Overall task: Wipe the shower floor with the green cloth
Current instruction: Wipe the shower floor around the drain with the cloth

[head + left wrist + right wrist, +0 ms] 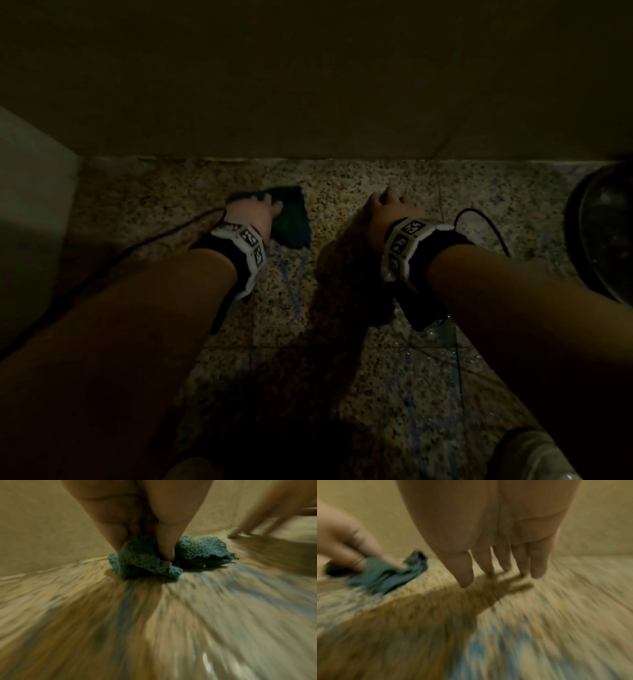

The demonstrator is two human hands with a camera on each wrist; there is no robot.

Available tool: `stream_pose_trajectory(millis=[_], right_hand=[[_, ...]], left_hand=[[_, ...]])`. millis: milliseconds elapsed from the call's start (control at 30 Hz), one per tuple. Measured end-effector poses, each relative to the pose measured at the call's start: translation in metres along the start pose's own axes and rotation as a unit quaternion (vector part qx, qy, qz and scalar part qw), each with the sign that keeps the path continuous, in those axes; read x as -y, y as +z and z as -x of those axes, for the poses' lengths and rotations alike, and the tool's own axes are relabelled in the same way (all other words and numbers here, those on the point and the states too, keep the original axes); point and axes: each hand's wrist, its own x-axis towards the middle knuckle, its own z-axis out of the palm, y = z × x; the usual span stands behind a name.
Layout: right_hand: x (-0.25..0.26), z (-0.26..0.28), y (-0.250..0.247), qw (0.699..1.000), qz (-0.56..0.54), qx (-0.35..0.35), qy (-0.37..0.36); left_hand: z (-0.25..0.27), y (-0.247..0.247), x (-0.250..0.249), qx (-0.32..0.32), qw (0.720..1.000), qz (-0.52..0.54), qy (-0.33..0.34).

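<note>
Here the shower floor (346, 192) is speckled granite tile, dim and wet-looking, with faint blue streaks nearer the person. The wall (308, 85) bounds it just ahead of both hands. A pale panel (30, 192) closes off the left side, and a dark round vessel (603, 233) sits at the right edge. Open tile runs between the two arms.

The green cloth (147, 559) lies bunched on the floor close to the wall. The left hand (253, 214) presses down on it, fingers (165, 545) curled into the folds. The right hand (489, 536) hangs apart from the cloth, fingers straight and slightly spread, their tips touching the tile.

Both wrists carry white bands (245, 250) with black-and-white marker squares; no writing is readable. Thin black cables (486, 222) loop over the floor behind them. A pale shoe (534, 452) shows at the bottom right.
</note>
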Motion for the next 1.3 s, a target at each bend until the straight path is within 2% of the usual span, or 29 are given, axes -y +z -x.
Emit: stream_pose_trajectory(millis=[100, 200, 300, 433, 600, 700, 867, 1033, 1233, 1300], right_hand=[[0.011, 0.001, -0.011, 0.999, 0.01, -0.015, -0.042], [0.024, -0.003, -0.004, 0.997, 0.003, 0.017, -0.077], [0.027, -0.005, 0.011, 0.996, -0.007, 0.043, -0.074], [0.024, -0.008, 0.013, 0.996, 0.001, 0.041, -0.073], [0.024, -0.007, 0.014, 0.996, 0.004, 0.044, -0.081], [0.023, -0.008, 0.014, 0.995, -0.009, 0.047, -0.085], [0.029, -0.005, 0.009, 0.996, 0.009, 0.055, -0.067], [0.037, -0.001, -0.002, 0.996, 0.039, 0.017, -0.079], [0.05, -0.007, 0.005, 0.995, 0.028, 0.031, -0.092], [0.049, -0.008, 0.011, 0.995, 0.017, 0.03, -0.093]], left_hand=[[0.004, 0.018, 0.002, 0.017, 1.0, 0.014, -0.001], [0.002, 0.018, 0.005, 0.016, 1.0, 0.02, 0.0], [-0.007, 0.009, 0.01, 0.015, 1.0, 0.009, -0.008], [-0.02, -0.02, 0.024, -0.021, 0.999, 0.017, -0.022], [-0.021, -0.033, 0.027, -0.08, 0.996, -0.01, -0.035], [-0.018, -0.029, 0.026, -0.04, 0.998, -0.004, -0.037], [-0.011, 0.01, 0.022, -0.028, 0.999, 0.015, -0.025], [-0.001, 0.045, 0.015, 0.027, 0.998, 0.056, -0.022], [-0.012, 0.034, 0.024, 0.014, 0.999, 0.047, -0.019], [-0.019, 0.025, 0.033, -0.01, 0.999, 0.037, -0.032]])
